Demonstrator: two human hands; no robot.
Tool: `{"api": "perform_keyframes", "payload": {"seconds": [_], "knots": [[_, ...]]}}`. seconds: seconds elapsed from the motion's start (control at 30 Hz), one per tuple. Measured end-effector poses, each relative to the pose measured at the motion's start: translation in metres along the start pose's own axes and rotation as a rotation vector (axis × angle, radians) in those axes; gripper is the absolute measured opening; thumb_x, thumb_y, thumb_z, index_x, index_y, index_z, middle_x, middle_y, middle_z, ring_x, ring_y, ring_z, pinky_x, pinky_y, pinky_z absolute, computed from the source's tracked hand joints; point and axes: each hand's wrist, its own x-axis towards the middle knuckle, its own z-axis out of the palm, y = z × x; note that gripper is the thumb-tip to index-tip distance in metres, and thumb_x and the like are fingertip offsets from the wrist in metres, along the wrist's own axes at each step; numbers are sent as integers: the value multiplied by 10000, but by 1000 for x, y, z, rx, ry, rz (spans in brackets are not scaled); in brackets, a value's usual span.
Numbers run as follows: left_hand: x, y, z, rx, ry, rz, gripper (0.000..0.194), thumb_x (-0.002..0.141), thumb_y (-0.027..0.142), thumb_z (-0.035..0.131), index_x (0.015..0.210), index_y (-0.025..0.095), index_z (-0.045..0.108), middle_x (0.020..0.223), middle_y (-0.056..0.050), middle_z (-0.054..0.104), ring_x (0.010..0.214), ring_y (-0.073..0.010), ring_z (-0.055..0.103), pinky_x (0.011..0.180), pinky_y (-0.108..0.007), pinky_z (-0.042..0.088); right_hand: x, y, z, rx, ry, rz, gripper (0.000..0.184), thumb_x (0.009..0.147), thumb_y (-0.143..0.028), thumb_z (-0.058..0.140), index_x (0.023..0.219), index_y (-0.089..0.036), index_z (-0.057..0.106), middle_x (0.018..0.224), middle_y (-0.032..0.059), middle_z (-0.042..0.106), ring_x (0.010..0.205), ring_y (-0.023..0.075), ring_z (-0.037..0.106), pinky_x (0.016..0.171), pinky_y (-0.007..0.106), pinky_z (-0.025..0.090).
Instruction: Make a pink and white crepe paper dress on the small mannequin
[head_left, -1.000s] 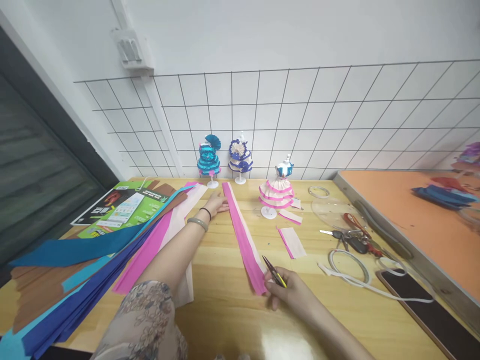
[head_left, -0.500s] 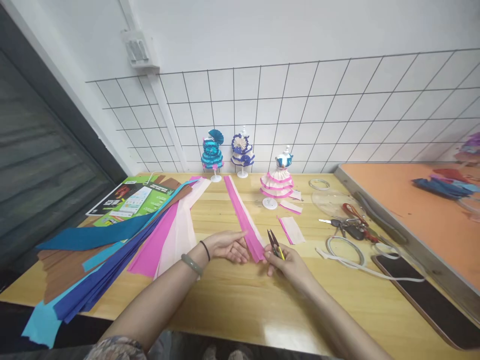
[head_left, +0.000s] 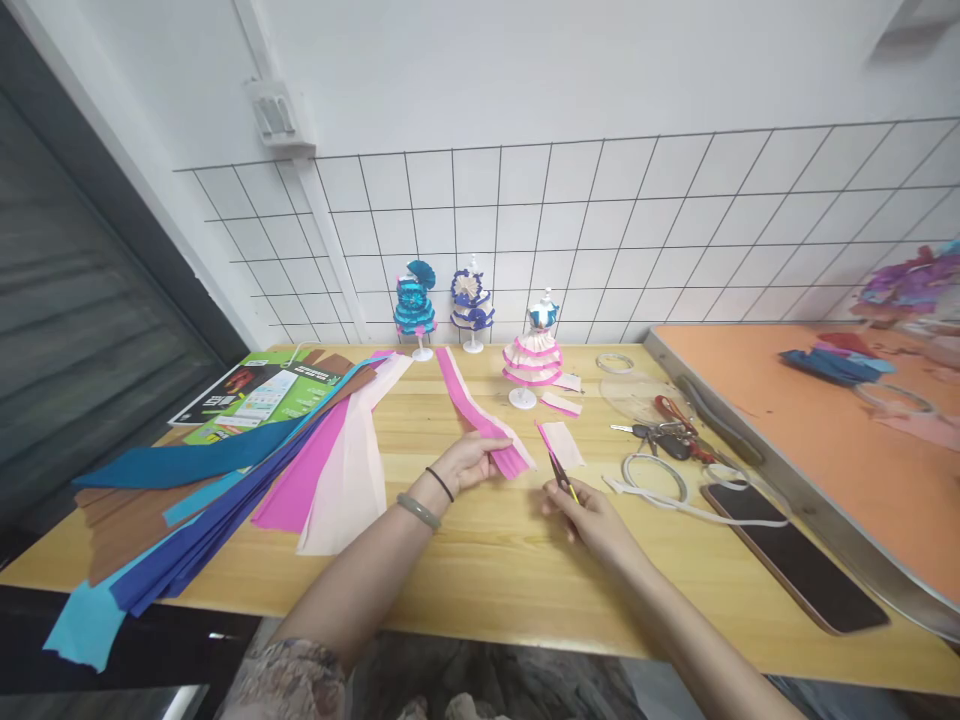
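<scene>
My left hand (head_left: 474, 461) pinches the near end of a long pink and cream crepe paper strip (head_left: 466, 405). That end is raised a little, while the far end lies on the wooden table. In my right hand (head_left: 574, 505) is a small pair of scissors (head_left: 562, 478) with yellow on the handle, its dark tips pointing away from me. The scissors are apart from the strip, close to a cut cream piece with a pink edge (head_left: 562, 443). Beyond stands a small dress form in a cream and pink ruffled paper dress (head_left: 534, 358).
Fanned crepe paper strips (head_left: 217, 510) cover the table's left, beside a green booklet (head_left: 300, 405). Two more dressed forms, one teal (head_left: 415, 308) and one purple and cream (head_left: 473, 308), stand at the back. Keys (head_left: 667, 440), white tape (head_left: 652, 478) and a phone (head_left: 799, 560) lie right.
My left hand has gone from open beside the strip to gripping its near end. My right hand has let go of the strip and moved right, keeping the scissors.
</scene>
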Motion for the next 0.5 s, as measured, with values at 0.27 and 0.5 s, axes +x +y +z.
{"api": "perform_keyframes", "payload": {"seconds": [0.27,0.5], "knots": [[10,6,-4,26,40,189,381,560,12,755,904,103,620,791,-56,678,702,-154,659,699,-293,553,36,-6,-7,163,-22,138,546,737,-671,479,949,-171,535,569,-77,413,362,36,282,357,196,171],[18,-3,-18,7,123,302,492,527,138,813,974,130,608,813,-35,660,724,-144,634,676,-281,533,73,-4,8,169,-70,67,460,708,-618,593,832,-193,471,486,-107,326,361,38,231,365,190,157]]}}
